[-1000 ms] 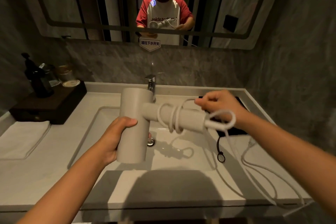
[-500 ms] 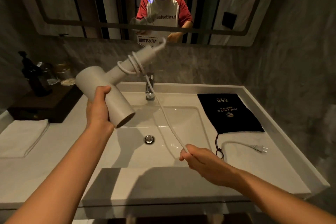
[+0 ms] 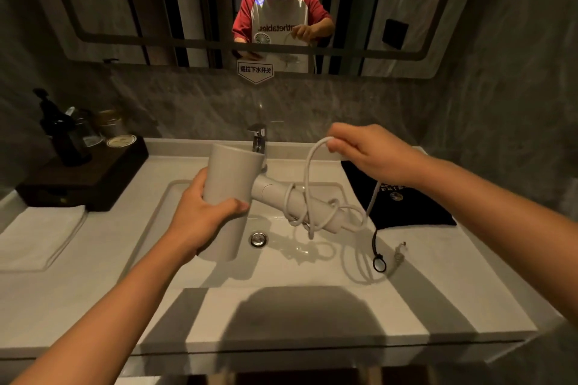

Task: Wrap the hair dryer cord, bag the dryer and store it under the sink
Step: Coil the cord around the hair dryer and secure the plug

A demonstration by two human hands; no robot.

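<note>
My left hand point(image 3: 201, 216) grips the barrel of the white hair dryer point(image 3: 230, 197) over the sink basin point(image 3: 281, 253), its handle pointing right. Loose turns of the white cord point(image 3: 308, 184) circle the handle. My right hand point(image 3: 369, 155) pinches a raised loop of that cord above the handle's end. The cord's tail runs down past my right wrist to the plug point(image 3: 400, 251) on the counter. A black drawstring bag point(image 3: 403, 206) lies flat on the counter at the right, partly hidden behind my right hand.
A chrome faucet point(image 3: 258, 142) stands behind the dryer, and the drain point(image 3: 258, 239) lies below it. A dark wooden tray point(image 3: 84, 178) with bottles and jars sits at the back left. A folded white towel point(image 3: 37, 237) lies in front of it. A mirror covers the wall above.
The dryer has come down from near the mirror to over the basin, handle now pointing right. My right hand rose from the front counter edge and lifted a cord loop above the handle.
</note>
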